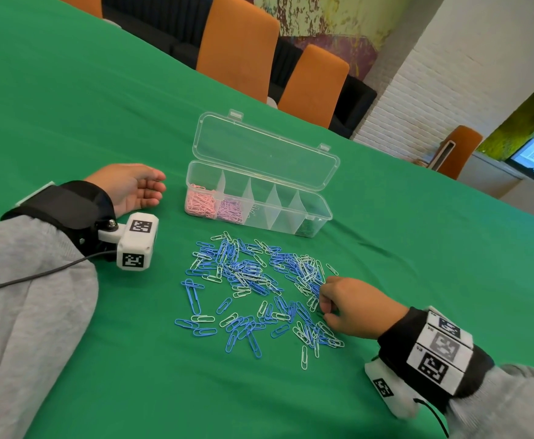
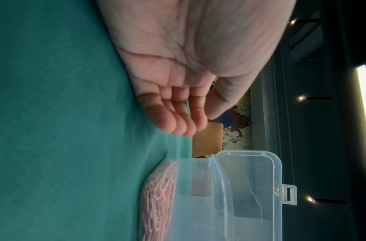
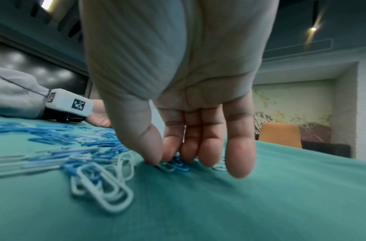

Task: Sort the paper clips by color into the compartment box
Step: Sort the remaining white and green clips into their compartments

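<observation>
Blue and white paper clips [image 1: 253, 280] lie scattered on the green cloth in front of the clear compartment box [image 1: 321, 206], whose lid [image 1: 265, 150] stands open. Its left compartment holds pink clips [image 1: 200, 202], the one beside it purple clips [image 1: 231, 210], and the far right one dark clips [image 1: 307, 228]. My right hand [image 1: 324, 307] is at the pile's right edge; in the right wrist view its thumb and forefinger [image 3: 162, 159] pinch a greenish clip [image 3: 166, 167] lying on the cloth. My left hand [image 1: 132, 188] rests palm up and empty, left of the box [image 2: 198, 212].
Orange chairs [image 1: 240, 49] stand along the table's far edge. The green cloth [image 1: 69, 106] covers the whole table around the pile. A few white clips [image 3: 103, 187] lie close to my right wrist. A cable [image 1: 37, 277] runs from the left wrist camera.
</observation>
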{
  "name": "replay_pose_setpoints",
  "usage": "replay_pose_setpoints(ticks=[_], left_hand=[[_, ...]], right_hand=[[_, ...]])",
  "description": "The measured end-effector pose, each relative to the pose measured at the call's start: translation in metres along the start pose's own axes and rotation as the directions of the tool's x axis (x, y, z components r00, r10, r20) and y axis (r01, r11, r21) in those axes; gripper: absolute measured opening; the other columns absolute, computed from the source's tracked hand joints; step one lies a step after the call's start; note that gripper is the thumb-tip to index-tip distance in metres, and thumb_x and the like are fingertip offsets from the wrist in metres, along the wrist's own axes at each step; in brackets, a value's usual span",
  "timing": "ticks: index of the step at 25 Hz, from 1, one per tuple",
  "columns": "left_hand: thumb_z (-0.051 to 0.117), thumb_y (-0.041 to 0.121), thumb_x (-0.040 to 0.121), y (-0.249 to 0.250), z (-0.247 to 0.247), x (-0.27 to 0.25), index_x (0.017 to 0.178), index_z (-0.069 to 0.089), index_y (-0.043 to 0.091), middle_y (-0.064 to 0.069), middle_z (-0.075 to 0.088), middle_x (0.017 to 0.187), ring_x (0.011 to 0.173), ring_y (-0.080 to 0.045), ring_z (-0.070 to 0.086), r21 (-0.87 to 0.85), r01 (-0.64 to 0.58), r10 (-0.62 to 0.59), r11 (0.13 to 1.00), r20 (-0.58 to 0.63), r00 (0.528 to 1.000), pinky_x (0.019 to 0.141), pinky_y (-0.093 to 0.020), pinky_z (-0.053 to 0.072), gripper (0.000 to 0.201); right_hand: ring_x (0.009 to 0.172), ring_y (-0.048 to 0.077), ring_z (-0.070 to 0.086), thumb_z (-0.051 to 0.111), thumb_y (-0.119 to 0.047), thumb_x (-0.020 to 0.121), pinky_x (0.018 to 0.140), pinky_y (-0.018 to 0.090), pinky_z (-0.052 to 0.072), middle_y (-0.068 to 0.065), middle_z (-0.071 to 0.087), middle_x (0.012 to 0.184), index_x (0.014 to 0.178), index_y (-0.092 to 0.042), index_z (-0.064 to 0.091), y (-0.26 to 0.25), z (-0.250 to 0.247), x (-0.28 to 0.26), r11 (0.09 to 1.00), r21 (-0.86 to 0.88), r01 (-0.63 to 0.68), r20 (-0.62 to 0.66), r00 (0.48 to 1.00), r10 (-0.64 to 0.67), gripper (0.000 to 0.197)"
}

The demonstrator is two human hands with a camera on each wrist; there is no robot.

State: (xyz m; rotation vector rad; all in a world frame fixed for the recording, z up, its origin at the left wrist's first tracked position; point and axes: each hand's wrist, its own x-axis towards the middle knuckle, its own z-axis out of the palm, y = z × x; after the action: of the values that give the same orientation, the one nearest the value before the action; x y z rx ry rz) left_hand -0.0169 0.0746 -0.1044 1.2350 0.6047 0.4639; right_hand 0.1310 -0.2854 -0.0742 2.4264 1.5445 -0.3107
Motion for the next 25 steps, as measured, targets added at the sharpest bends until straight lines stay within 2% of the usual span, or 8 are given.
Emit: replay_pose_setpoints(ticks=[5,7,10,13,19,20,22,25], left_hand=[[0.043,0.01,0.097,0.0,0.0,0.0,0.084,0.053,0.009,-0.007,0.051,0.074,0.04,-0.005,0.054,-0.008,-0.001,0.001,1.0,-0.002,1.0,0.042,-0.014,0.047,0.017],[0.043,0.009,0.097,0.0,0.0,0.0,0.084,0.053,0.009,-0.007,0.052,0.073,0.041,-0.005,0.054,-0.009,0.001,-0.001,1.0,-0.002,1.0,0.042,-0.014,0.047,0.017],[0.043,0.009,0.097,0.0,0.0,0.001,0.084,0.053,0.009,-0.007,0.052,0.074,0.041,-0.006,0.055,-0.009,-0.001,0.001,1.0,0.0,1.0,0.043,-0.014,0.047,0.017],[0.042,0.009,0.097,-0.001,-0.001,0.0,0.084,0.053,0.008,-0.007,0.051,0.074,0.041,-0.006,0.054,-0.014,0.0,0.0,1.0,-0.007,1.0,0.043,-0.014,0.047,0.017],[0.043,0.009,0.097,-0.002,0.0,0.002,0.084,0.054,0.008,-0.007,0.052,0.072,0.04,-0.006,0.054,-0.016,0.015,-0.016,1.0,-0.024,1.0,0.042,-0.014,0.046,0.017],[0.042,0.008,0.097,-0.001,0.0,0.003,0.083,0.053,0.008,-0.006,0.054,0.069,0.04,-0.006,0.053,-0.018,0.017,-0.017,1.0,-0.026,1.0,0.042,-0.014,0.046,0.017],[0.041,0.007,0.097,-0.001,0.0,0.002,0.082,0.053,0.007,-0.003,0.057,0.058,0.039,-0.006,0.053,-0.022,0.021,-0.021,1.0,-0.023,0.999,0.041,-0.014,0.046,0.018],[0.04,0.006,0.097,-0.001,0.0,0.002,0.083,0.053,0.006,-0.006,0.055,0.065,0.04,-0.007,0.054,-0.019,0.016,-0.017,1.0,-0.043,0.999,0.042,-0.014,0.047,0.019]], right_hand=[[0.053,0.002,0.043,0.059,-0.006,0.079,0.055,0.016,0.039,-0.011,0.049,0.061,0.065,-0.026,0.047,0.013,-0.004,0.003,0.94,0.335,-0.061,0.053,0.998,0.046,0.027],[0.051,0.006,0.05,0.059,0.002,0.083,0.048,0.02,0.044,-0.007,0.057,0.059,0.075,-0.017,0.053,0.015,-0.008,0.006,0.765,0.635,-0.104,0.063,0.995,0.082,0.021],[0.049,0.013,0.053,0.054,0.01,0.086,0.045,0.023,0.046,0.005,0.063,0.066,0.093,-0.01,0.052,0.021,-0.027,0.021,0.513,0.858,-0.015,-0.102,0.975,0.198,0.021],[0.05,0.011,0.052,0.055,0.007,0.087,0.047,0.022,0.047,0.006,0.062,0.07,0.094,-0.012,0.053,0.026,-0.059,0.045,0.441,0.895,0.065,-0.259,0.882,0.395,0.02],[0.056,0.012,0.049,0.058,-0.011,0.09,0.044,0.02,0.044,0.006,0.058,0.08,0.093,-0.015,0.052,0.052,-0.086,0.088,0.432,0.9,0.054,-0.369,0.62,0.693,0.007],[0.055,0.012,0.047,0.056,-0.013,0.09,0.043,0.02,0.042,0.004,0.056,0.078,0.088,-0.017,0.052,0.056,-0.084,0.088,0.41,0.91,0.063,-0.363,0.599,0.714,0.007],[0.051,0.011,0.042,0.052,-0.014,0.092,0.042,0.02,0.037,0.001,0.049,0.07,0.083,-0.018,0.05,0.063,-0.068,0.083,0.225,0.967,0.122,-0.249,0.653,0.715,0.01],[0.045,0.01,0.04,0.048,-0.016,0.093,0.039,0.019,0.034,0.001,0.043,0.063,0.086,-0.016,0.052,0.074,-0.037,0.073,-0.265,0.947,0.18,0.034,0.766,0.642,0.008]])
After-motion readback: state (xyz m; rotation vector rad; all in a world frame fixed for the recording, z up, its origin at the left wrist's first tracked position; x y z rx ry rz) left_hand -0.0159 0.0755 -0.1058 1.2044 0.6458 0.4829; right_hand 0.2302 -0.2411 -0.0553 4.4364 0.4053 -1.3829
